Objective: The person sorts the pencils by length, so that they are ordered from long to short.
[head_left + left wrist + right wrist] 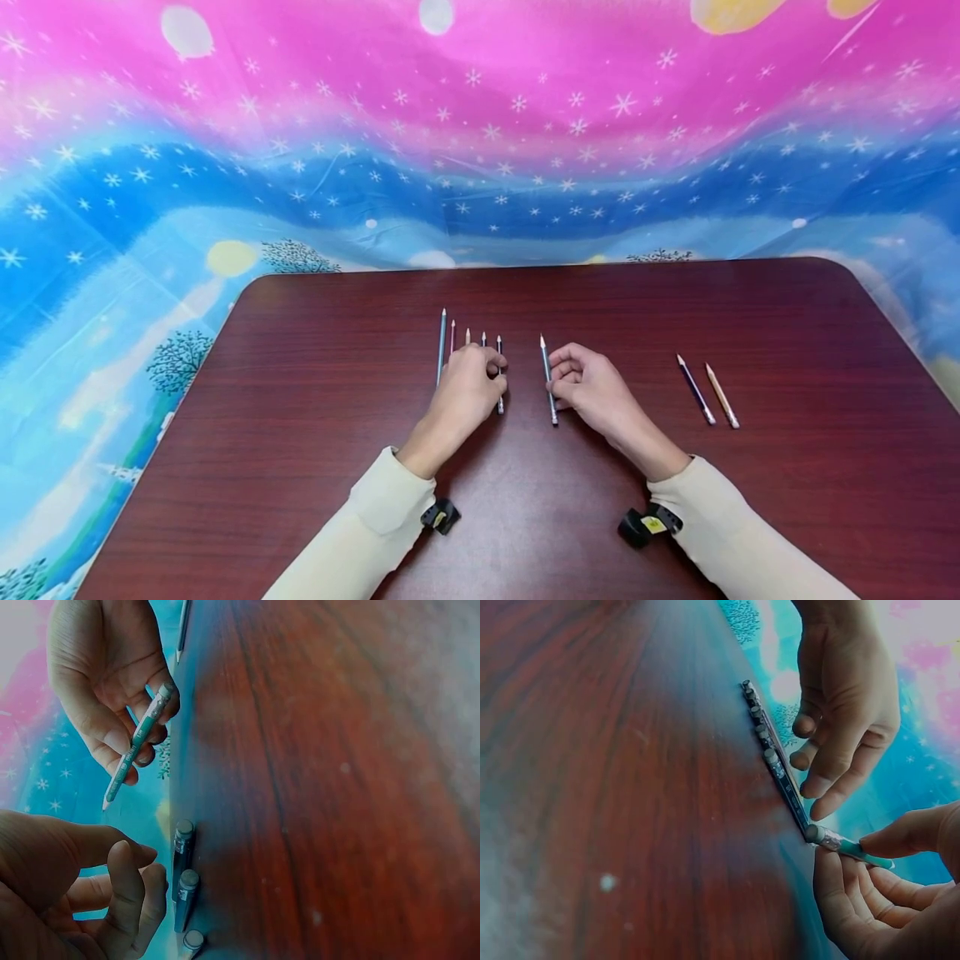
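Observation:
My right hand (596, 392) pinches a teal pencil (548, 379) between thumb and fingers. Its sharpened tip points to the far side, and a white eraser (815, 833) faces the right wrist camera. To the left, my left hand (468, 383) hovers over a row of several pencils, its fingers loosely bent and gripping none of them. A dark pencil (500, 404) ends that row on the right; a light blue pencil (441, 346) lies at its left end. The hand hides the lower parts of the pencils between.
Farther right on the brown table (787, 517) lie a dark purple pencil (696, 390) and a yellowish pencil (722, 396), side by side. Behind the table hangs a pink and blue cloth (510, 142) with snowflakes. Each wrist carries a small black camera.

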A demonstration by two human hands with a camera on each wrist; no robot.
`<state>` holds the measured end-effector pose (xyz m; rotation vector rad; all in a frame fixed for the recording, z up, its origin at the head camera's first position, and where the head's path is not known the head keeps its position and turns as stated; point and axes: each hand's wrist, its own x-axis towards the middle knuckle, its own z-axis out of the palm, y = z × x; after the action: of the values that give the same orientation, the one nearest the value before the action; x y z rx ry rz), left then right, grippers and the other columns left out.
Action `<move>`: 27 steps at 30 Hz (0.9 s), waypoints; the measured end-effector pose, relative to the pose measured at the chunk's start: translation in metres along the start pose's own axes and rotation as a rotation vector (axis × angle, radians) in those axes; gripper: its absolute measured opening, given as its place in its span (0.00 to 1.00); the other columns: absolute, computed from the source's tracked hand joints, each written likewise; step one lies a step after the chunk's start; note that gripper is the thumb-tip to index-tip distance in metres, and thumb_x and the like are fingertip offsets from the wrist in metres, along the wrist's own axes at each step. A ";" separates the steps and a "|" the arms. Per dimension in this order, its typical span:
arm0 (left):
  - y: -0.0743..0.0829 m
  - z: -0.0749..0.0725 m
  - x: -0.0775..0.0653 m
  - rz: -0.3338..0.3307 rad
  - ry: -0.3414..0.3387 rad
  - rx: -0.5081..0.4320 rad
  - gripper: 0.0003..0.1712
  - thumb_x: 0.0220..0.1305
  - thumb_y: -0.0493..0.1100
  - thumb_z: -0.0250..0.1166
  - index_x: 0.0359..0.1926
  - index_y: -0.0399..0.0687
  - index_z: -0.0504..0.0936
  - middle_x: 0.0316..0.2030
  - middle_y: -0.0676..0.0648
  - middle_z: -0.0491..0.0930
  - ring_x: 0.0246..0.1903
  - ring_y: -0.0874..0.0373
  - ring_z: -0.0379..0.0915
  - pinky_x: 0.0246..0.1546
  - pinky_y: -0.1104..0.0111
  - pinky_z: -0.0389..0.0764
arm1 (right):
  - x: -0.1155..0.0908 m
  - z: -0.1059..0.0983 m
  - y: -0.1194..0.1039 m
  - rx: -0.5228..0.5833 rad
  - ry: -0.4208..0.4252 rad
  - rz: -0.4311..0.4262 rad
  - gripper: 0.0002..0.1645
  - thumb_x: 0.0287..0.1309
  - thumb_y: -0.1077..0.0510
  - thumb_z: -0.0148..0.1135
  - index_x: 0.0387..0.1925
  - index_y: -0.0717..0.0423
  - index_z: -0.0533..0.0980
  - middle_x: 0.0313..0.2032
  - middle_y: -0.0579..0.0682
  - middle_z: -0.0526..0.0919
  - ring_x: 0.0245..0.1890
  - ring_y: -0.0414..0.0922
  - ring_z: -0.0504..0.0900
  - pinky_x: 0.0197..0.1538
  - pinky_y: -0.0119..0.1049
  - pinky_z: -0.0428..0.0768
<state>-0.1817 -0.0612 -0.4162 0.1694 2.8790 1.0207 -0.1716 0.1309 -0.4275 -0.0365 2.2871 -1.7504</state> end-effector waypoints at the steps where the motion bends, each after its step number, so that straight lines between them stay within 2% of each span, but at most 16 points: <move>1: 0.000 -0.001 -0.001 0.007 0.003 -0.004 0.10 0.63 0.33 0.67 0.44 0.43 0.90 0.39 0.46 0.86 0.42 0.53 0.83 0.44 0.60 0.84 | 0.001 0.001 0.000 0.004 -0.001 -0.003 0.16 0.62 0.72 0.60 0.52 0.71 0.73 0.36 0.54 0.79 0.30 0.38 0.78 0.35 0.34 0.86; 7: -0.003 -0.005 -0.006 0.058 0.031 -0.026 0.10 0.60 0.31 0.66 0.41 0.42 0.91 0.34 0.48 0.88 0.38 0.55 0.84 0.41 0.63 0.83 | 0.008 0.006 -0.001 0.017 0.004 0.007 0.16 0.61 0.73 0.58 0.51 0.73 0.73 0.32 0.51 0.78 0.28 0.37 0.79 0.33 0.33 0.86; 12: -0.007 -0.006 -0.008 0.043 0.043 -0.033 0.09 0.62 0.34 0.67 0.40 0.44 0.91 0.31 0.51 0.87 0.35 0.58 0.83 0.40 0.63 0.83 | 0.013 0.012 -0.005 -0.010 0.023 0.037 0.16 0.58 0.74 0.58 0.49 0.73 0.74 0.30 0.49 0.79 0.26 0.37 0.80 0.32 0.34 0.87; 21: -0.010 -0.011 -0.011 0.010 0.026 -0.073 0.08 0.64 0.35 0.66 0.41 0.44 0.90 0.30 0.52 0.87 0.25 0.66 0.79 0.36 0.68 0.82 | 0.024 0.026 -0.012 -0.188 0.050 0.051 0.15 0.56 0.72 0.60 0.47 0.71 0.77 0.30 0.55 0.84 0.21 0.38 0.82 0.31 0.35 0.87; 27: -0.009 -0.012 -0.012 0.007 0.024 -0.071 0.08 0.64 0.36 0.66 0.41 0.45 0.91 0.31 0.52 0.87 0.30 0.64 0.80 0.38 0.67 0.83 | 0.029 0.033 -0.013 -0.266 0.072 0.044 0.14 0.55 0.71 0.62 0.45 0.71 0.78 0.30 0.58 0.86 0.20 0.40 0.83 0.29 0.34 0.86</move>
<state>-0.1720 -0.0774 -0.4123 0.1636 2.8597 1.1322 -0.1940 0.0911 -0.4283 0.0268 2.5370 -1.4372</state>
